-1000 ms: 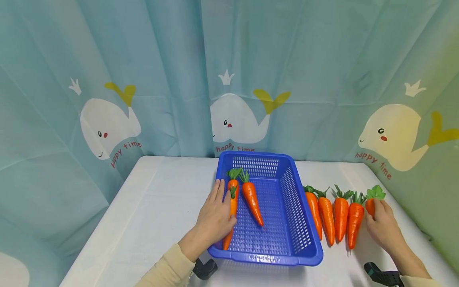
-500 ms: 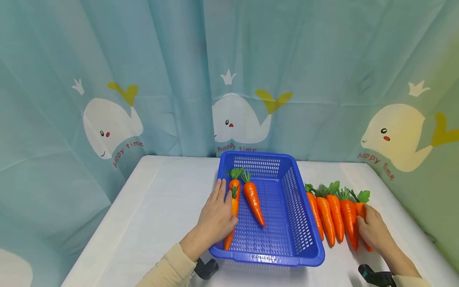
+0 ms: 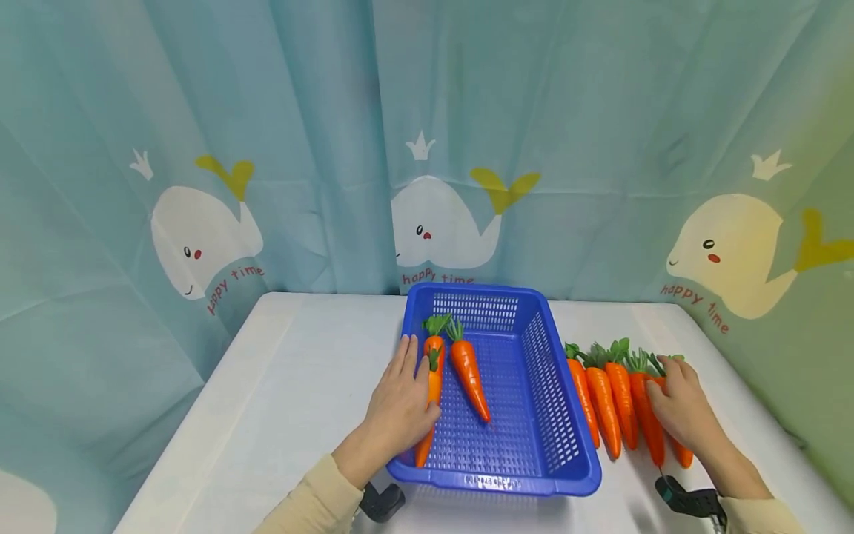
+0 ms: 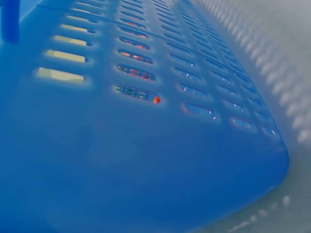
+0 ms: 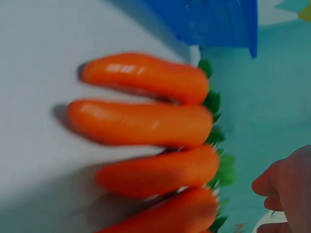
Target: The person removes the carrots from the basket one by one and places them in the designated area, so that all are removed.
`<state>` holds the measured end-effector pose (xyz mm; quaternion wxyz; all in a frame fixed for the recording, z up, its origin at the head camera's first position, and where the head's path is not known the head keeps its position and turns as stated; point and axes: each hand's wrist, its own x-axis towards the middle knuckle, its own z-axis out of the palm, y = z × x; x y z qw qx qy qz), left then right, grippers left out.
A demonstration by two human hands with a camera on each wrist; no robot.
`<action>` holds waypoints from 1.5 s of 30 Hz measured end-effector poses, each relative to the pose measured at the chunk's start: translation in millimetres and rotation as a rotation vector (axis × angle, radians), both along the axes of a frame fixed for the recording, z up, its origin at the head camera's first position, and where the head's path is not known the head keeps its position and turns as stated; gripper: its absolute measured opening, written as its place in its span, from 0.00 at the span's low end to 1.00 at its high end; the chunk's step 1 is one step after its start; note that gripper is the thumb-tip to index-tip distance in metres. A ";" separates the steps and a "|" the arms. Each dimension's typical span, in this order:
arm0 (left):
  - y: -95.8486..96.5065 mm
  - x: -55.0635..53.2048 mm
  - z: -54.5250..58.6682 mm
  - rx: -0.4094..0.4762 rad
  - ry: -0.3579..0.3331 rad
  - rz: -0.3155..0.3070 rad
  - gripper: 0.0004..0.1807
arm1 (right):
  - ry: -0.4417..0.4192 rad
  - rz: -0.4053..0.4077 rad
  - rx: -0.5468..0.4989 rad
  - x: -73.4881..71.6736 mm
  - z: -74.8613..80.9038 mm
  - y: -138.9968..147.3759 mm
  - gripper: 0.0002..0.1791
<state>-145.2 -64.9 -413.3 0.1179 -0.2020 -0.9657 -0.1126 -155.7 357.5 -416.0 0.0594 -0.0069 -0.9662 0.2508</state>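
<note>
A blue plastic basket [image 3: 494, 480] sits mid-table. Over its left rim lies my left hand [image 3: 399, 397], fingers straight, thumb towards the inside. Beside that hand, an orange carrot [image 3: 425, 443] partly covers a second carrot [image 3: 435, 343]; a third carrot [image 3: 470, 378] lies just to the right. Several carrots stand in a row right of the basket, leaves towards the curtain. My right hand [image 3: 687, 408] hovers at the row's right end, overlapping the last carrot [image 3: 682, 452]. In the right wrist view, my fingertips [image 5: 262, 185] hold nothing near the green leaves.
A white table [image 3: 320, 371] bears everything. Behind it hangs a blue-green curtain [image 3: 320, 148] printed with whales, close to the table's back edge. The left wrist view shows mostly the basket's slotted side wall [image 4: 121, 155].
My right hand has brought the last carrot left against the row, pushing the carrots closer together, then let go and shifted slightly towards the leaves. The left hand stays on the basket.
</note>
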 end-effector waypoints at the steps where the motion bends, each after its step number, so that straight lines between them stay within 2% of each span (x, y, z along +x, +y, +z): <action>1: -0.1 0.1 -0.4 0.001 -0.003 0.002 0.35 | 0.016 0.007 -0.006 -0.3 2.2 -3.7 0.32; 6: -0.2 -0.2 -1.5 0.016 -0.004 0.009 0.36 | 0.064 0.027 -0.026 -1.4 14.9 -24.3 0.32; 12: -0.1 0.1 -3.0 0.056 -0.023 0.019 0.39 | 0.115 0.080 -0.038 -4.8 31.9 -50.0 0.31; 17: -0.5 0.7 -3.3 0.056 -0.015 0.023 0.40 | 0.148 0.126 -0.056 -7.7 43.1 -68.4 0.32; 24: -0.2 0.7 -1.7 0.035 -0.020 0.025 0.38 | 0.115 0.176 -0.057 -12.5 55.4 -91.7 0.32; 33: 0.8 1.4 0.3 0.017 -0.033 0.031 0.37 | 0.125 0.233 -0.055 -16.3 60.8 -119.8 0.31; 40: 1.2 0.5 -0.6 0.014 -0.032 0.032 0.37 | 0.171 0.284 -0.040 -19.8 59.6 -136.2 0.29; 45: 1.1 0.1 -1.5 0.011 -0.030 0.032 0.37 | 0.158 0.307 -0.032 -22.0 58.3 -144.9 0.29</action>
